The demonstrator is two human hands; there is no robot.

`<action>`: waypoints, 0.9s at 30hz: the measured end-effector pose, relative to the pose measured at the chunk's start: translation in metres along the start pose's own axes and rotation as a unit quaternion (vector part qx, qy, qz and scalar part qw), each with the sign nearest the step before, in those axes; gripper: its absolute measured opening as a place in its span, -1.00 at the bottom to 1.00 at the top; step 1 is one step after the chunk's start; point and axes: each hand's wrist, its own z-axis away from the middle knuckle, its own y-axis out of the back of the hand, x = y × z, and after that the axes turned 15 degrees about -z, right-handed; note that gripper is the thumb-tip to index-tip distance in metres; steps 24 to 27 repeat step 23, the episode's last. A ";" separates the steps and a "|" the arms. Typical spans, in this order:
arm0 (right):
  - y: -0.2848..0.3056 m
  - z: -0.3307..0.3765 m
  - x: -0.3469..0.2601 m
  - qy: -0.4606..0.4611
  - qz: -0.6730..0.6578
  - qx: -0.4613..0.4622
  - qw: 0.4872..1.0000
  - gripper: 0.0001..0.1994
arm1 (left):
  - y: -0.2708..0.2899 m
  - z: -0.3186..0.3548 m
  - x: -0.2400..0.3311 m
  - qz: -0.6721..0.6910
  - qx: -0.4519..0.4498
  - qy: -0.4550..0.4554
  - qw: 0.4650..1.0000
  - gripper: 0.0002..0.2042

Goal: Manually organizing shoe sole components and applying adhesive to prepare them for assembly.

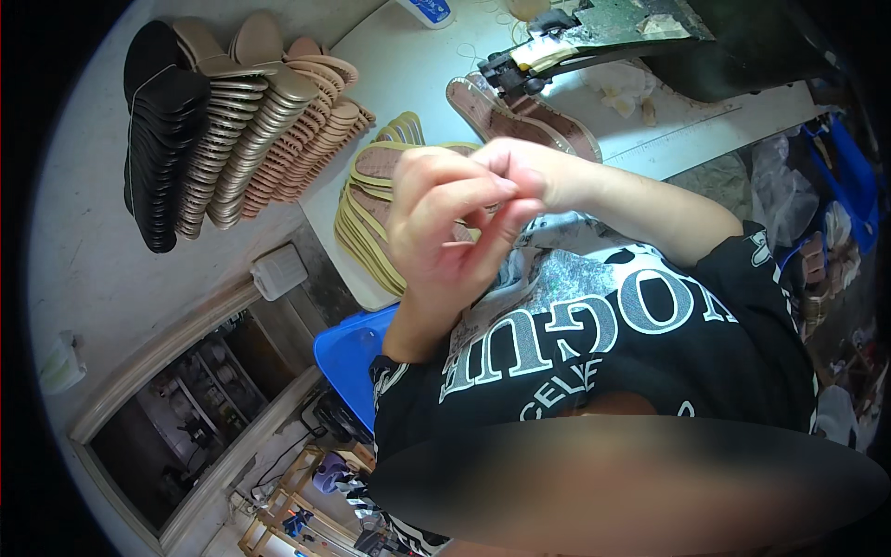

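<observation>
My left hand (441, 218) is raised in front of my chest, thumb and fingertips pinched together. My right hand (535, 170) meets it there, its fingers also closed at the same spot. Whatever they pinch, if anything, is too small or hidden to make out. Just beyond my left hand, partly covered by it, lies a stack of yellow-edged sandal soles (357, 223) on the white table (380, 70). Past my right hand, a pair of brownish-pink sandal soles (492, 116) rests by the sewing machine (557, 56).
Bundled soles in black (167, 121), bronze and pink stand along the wall at the left. A blue container (348, 357) sits by my left elbow. A white bottle (430, 11) is at the table's far edge. Plastic bags (780, 176) and sandals crowd the right side.
</observation>
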 end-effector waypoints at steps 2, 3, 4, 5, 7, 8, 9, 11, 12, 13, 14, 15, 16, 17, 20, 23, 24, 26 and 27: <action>0.014 -0.016 0.014 0.056 0.080 0.091 0.991 -0.43 | 0.003 0.007 -0.004 -0.005 0.028 0.041 0.999 -0.75; 0.023 -0.017 0.018 0.014 0.241 0.147 0.959 -0.45 | 0.004 0.011 -0.007 0.015 0.050 0.074 0.996 -0.78; 0.032 -0.016 0.022 -0.014 0.397 0.199 0.896 -0.45 | 0.004 0.014 -0.010 0.036 0.072 0.103 0.991 -0.80; 0.035 -0.017 0.032 -0.039 0.518 0.205 0.829 -0.40 | 0.002 0.018 -0.012 0.057 0.095 0.113 0.987 -0.84; 0.039 -0.015 0.052 -0.037 0.550 0.164 0.818 -0.31 | 0.003 0.028 -0.019 0.048 0.095 0.160 0.981 -0.85; 0.039 -0.012 0.061 -0.044 0.554 0.154 0.817 -0.29 | 0.004 0.034 -0.021 0.046 0.095 0.183 0.977 -0.85; 0.042 -0.015 0.066 -0.027 0.546 0.179 0.818 -0.26 | 0.006 0.041 -0.024 0.029 0.067 0.216 0.974 -0.88; 0.050 -0.016 0.066 -0.006 0.491 0.191 0.850 -0.23 | 0.006 0.051 -0.033 -0.007 0.040 0.225 0.973 -0.89; 0.053 -0.016 0.063 -0.005 0.461 0.196 0.866 -0.21 | 0.006 0.056 -0.037 -0.026 0.027 0.230 0.972 -0.90; 0.057 -0.017 0.059 -0.051 0.441 0.171 0.880 -0.30 | 0.010 0.062 -0.040 -0.041 -0.001 0.257 0.966 -0.86; 0.055 -0.018 0.058 -0.037 0.453 0.175 0.873 -0.35 | 0.011 0.067 -0.043 -0.055 0.001 0.278 0.959 -0.81; 0.053 -0.018 0.058 -0.005 0.463 0.175 0.869 -0.40 | 0.010 0.071 -0.047 -0.067 0.003 0.299 0.952 -0.77; 0.051 -0.019 0.056 0.009 0.478 0.176 0.860 -0.45 | 0.009 0.075 -0.051 -0.079 0.006 0.323 0.943 -0.72; 0.051 -0.019 0.052 -0.013 0.389 0.176 0.904 -0.49 | 0.010 0.078 -0.054 -0.116 0.015 0.325 0.938 -0.64; 0.043 -0.018 0.047 -0.056 0.197 0.169 0.964 -0.57 | 0.010 0.089 -0.064 -0.137 0.064 0.366 0.918 -0.41; 0.033 -0.014 0.046 0.023 0.171 0.159 0.972 -0.60 | 0.006 0.097 -0.076 -0.027 0.124 0.413 0.902 -0.27; 0.033 -0.014 0.046 0.023 0.171 0.159 0.972 -0.60 | 0.006 0.097 -0.076 -0.027 0.124 0.413 0.902 -0.27; 0.033 -0.014 0.046 0.023 0.171 0.159 0.972 -0.60 | 0.006 0.097 -0.076 -0.027 0.124 0.413 0.902 -0.27; 0.033 -0.014 0.046 0.023 0.171 0.159 0.972 -0.60 | 0.006 0.097 -0.076 -0.027 0.124 0.413 0.902 -0.27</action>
